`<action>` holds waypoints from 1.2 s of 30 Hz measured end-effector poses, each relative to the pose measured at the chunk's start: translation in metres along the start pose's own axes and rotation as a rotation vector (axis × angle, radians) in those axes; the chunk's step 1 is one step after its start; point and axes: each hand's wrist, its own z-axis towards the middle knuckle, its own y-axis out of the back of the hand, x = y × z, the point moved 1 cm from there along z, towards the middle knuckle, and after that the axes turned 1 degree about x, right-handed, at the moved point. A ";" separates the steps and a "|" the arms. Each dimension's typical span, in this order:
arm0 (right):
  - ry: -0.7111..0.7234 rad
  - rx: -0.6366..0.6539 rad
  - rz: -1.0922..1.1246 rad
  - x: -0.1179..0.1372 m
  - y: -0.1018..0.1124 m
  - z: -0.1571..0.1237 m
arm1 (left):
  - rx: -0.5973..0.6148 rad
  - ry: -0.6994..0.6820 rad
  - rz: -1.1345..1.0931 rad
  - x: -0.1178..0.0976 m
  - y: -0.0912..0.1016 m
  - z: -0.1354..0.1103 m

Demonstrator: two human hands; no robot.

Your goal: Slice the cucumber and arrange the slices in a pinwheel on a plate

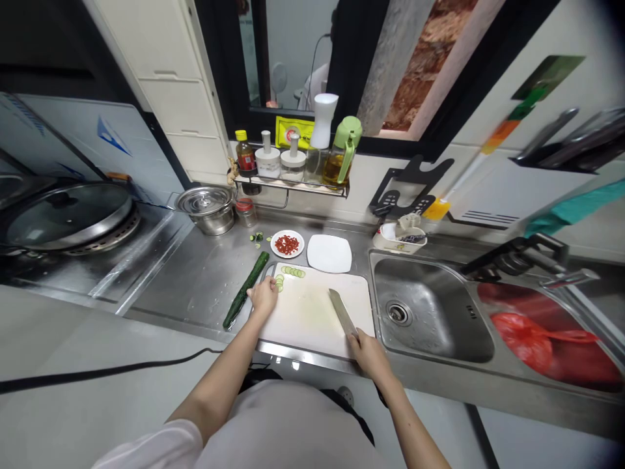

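My right hand [370,354] grips the handle of a kitchen knife [343,312], its broad blade lying low over the right half of the white cutting board [312,326]. At the board's left edge, my left hand [264,297] has its fingers bent together on a few cucumber slices [279,283]; the fingertips are partly hidden. A row of more cucumber slices [293,271] lies overlapping along the board's far edge. Left of the board, a long dark green cucumber [247,289] rests on the steel counter, just beside my left hand.
Behind the board stand a plate of chopped red pieces [287,244] and a white square plate [329,253]. Cucumber scraps [256,238] lie near a lidded steel pot [209,208]. A sink [430,312] borders the board's right side. A condiment shelf [293,187] overhangs the back.
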 end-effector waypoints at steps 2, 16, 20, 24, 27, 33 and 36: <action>0.002 0.002 -0.005 0.001 0.000 0.000 | -0.004 -0.020 0.032 0.000 0.000 0.002; -0.037 0.050 -0.022 0.011 0.007 0.003 | -0.037 -0.142 0.061 -0.029 -0.008 0.003; -0.046 0.057 -0.037 0.014 0.006 0.003 | -0.029 -0.223 0.061 -0.053 -0.016 0.011; -0.043 0.053 -0.026 0.013 0.005 0.004 | 0.004 -0.284 0.126 -0.069 -0.025 0.020; -0.043 0.059 -0.022 0.012 0.004 0.004 | 0.011 -0.328 0.190 -0.073 -0.031 0.025; -0.047 0.067 -0.007 0.012 0.005 0.003 | -0.039 -0.403 0.208 -0.073 -0.036 0.027; -0.047 0.065 -0.005 0.012 0.006 0.003 | -0.029 -0.374 0.152 -0.074 -0.034 0.026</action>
